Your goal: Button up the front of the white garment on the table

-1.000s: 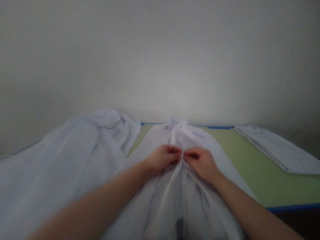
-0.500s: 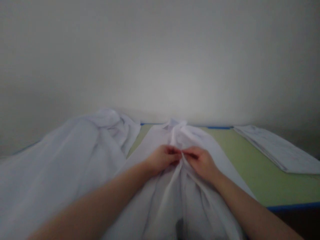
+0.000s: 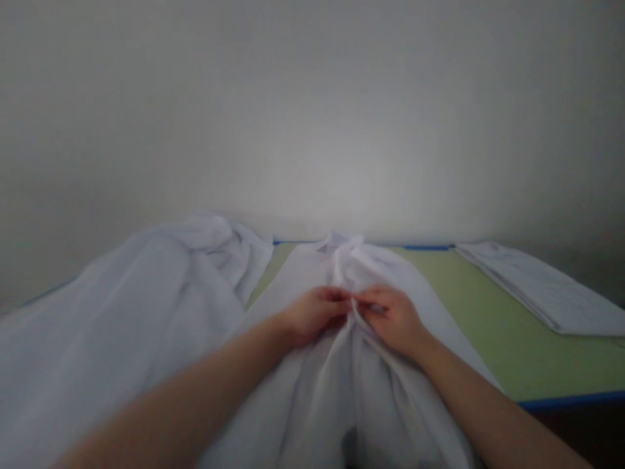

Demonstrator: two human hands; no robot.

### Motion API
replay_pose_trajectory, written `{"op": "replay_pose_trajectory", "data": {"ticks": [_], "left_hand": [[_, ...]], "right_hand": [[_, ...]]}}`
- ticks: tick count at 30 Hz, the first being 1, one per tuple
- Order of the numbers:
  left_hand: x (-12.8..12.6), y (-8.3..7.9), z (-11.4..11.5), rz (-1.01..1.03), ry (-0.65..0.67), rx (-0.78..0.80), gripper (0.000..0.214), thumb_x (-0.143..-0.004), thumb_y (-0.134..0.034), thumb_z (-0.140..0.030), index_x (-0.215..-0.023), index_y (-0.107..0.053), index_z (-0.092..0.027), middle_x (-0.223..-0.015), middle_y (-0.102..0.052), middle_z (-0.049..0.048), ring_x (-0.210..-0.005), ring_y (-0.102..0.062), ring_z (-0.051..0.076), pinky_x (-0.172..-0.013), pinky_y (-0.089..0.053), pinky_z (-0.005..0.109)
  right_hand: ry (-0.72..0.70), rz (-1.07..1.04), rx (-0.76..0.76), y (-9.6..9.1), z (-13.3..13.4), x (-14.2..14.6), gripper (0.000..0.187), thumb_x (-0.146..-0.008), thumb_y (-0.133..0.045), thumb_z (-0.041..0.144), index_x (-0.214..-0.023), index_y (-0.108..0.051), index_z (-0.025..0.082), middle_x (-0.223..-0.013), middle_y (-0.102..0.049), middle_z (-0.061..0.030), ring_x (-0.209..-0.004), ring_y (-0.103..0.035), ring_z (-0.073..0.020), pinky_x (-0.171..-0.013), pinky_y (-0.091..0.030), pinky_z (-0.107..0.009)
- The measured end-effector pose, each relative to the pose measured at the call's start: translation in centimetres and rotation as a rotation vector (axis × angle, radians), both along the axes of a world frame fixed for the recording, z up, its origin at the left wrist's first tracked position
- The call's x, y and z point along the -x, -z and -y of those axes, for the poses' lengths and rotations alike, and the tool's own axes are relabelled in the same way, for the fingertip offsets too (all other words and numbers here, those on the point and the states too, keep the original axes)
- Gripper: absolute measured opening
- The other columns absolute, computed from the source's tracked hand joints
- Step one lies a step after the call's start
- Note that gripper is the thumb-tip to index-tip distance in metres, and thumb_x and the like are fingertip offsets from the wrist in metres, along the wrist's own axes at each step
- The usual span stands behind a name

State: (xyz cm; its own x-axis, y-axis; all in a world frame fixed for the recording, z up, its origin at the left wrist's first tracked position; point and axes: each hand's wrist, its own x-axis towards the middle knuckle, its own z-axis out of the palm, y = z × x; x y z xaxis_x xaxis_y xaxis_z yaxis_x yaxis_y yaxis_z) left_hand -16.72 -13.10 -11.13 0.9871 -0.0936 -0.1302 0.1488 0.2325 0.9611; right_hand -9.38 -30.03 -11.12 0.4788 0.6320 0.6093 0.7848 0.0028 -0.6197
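A white garment lies spread lengthwise on the green table, its collar end at the far side and its near end hanging toward me. My left hand and my right hand meet at the middle of the garment, fingertips almost touching. Each hand pinches one edge of the cloth along its front opening. Folds of cloth run from the hands toward me.
A large heap of white cloth covers the left part of the table. A flat folded white stack lies at the far right. A blue rim marks the table's near edge. A plain wall stands behind.
Both hands stay together at the garment's middle. The fingers have shifted slightly on the cloth edges, and the view has dipped a little.
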Motion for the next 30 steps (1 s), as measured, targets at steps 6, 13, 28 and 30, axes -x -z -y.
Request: {"op": "replay_pose_trajectory", "data": {"ticks": [6,13,28,30], "left_hand": [[0.05,0.33,-0.06,-0.012,-0.054,-0.094,0.028,-0.066,-0.070,-0.030,-0.084,-0.064,-0.010,-0.067,-0.057,0.0015,-0.054,-0.047,0.006,-0.056,-0.036,0.022],[0.10,0.08,0.24,0.014,-0.131,-0.356,0.028,-0.067,-0.066,-0.032,-0.084,-0.067,-0.010,-0.069,-0.061,0.0040,-0.057,-0.050,0.008,-0.057,-0.039,0.022],[0.42,0.39,0.06,0.078,-0.165,-0.546,0.033,-0.074,-0.058,-0.043,-0.082,-0.066,-0.013,-0.063,-0.057,0.0015,-0.052,-0.047,0.008,-0.050,-0.035,0.021],[0.44,0.49,0.12,0.083,-0.173,-0.481,0.029,-0.073,-0.059,-0.040,-0.081,-0.064,-0.013,-0.063,-0.057,0.0010,-0.053,-0.047,0.008,-0.052,-0.036,0.021]], "right_hand": [[0.030,0.110,0.035,0.32,-0.06,0.18,0.024,-0.077,-0.054,0.018,-0.095,-0.069,0.022,-0.082,-0.066,-0.0031,-0.075,-0.060,-0.0128,-0.072,-0.048,-0.024],[0.075,0.211,0.044,0.71,-0.26,0.54,0.020,-0.075,-0.054,0.014,-0.088,-0.068,0.020,-0.077,-0.064,-0.0022,-0.071,-0.057,-0.0117,-0.069,-0.045,-0.023],[0.123,0.137,-0.007,0.97,-0.44,0.73,0.013,-0.072,-0.059,0.014,-0.083,-0.064,0.019,-0.074,-0.063,0.0002,-0.069,-0.057,-0.0110,-0.067,-0.045,-0.022],[0.107,0.111,-0.021,0.93,-0.35,0.70,0.009,-0.071,-0.059,0.014,-0.077,-0.063,0.019,-0.075,-0.064,-0.0002,-0.070,-0.058,-0.0115,-0.069,-0.046,-0.022]]}}
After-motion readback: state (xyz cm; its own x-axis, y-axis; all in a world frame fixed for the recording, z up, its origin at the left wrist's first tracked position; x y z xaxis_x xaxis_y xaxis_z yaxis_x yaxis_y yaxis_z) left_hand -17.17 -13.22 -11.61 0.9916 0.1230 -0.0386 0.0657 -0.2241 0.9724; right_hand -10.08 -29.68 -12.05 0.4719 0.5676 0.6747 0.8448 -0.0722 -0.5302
